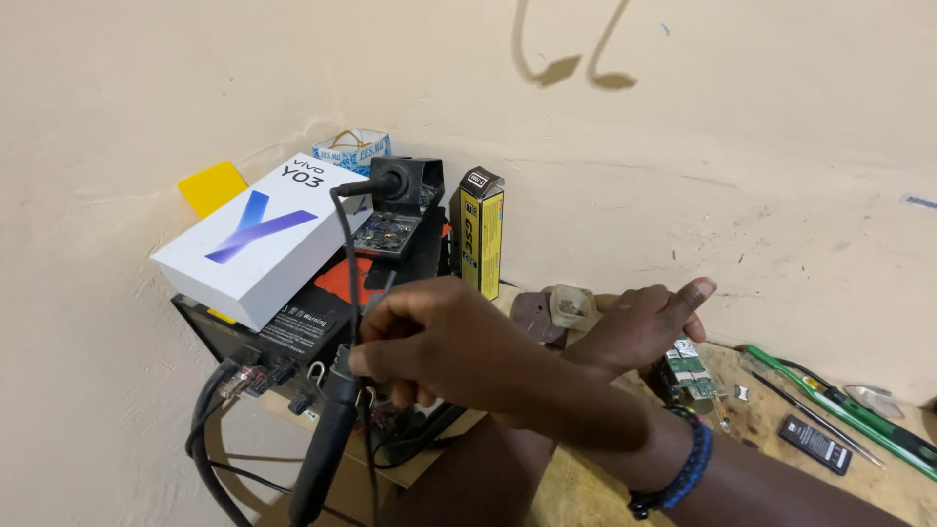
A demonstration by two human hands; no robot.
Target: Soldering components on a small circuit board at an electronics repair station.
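A blue bracelet (683, 470) rides the right wrist. The right hand (439, 342) crosses to the near left and pinches the black handle (327, 429), probably to steady it upright. The left hand (639, 322) is loosely curled, thumb out, just beside the board (690, 369); whether it grips anything is unclear.

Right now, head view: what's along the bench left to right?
Yellow card → white phone box → black-handled tool held by the right hand → yellow-and-black upright box → left hand → green circuit board → small black battery → green-handled tool.
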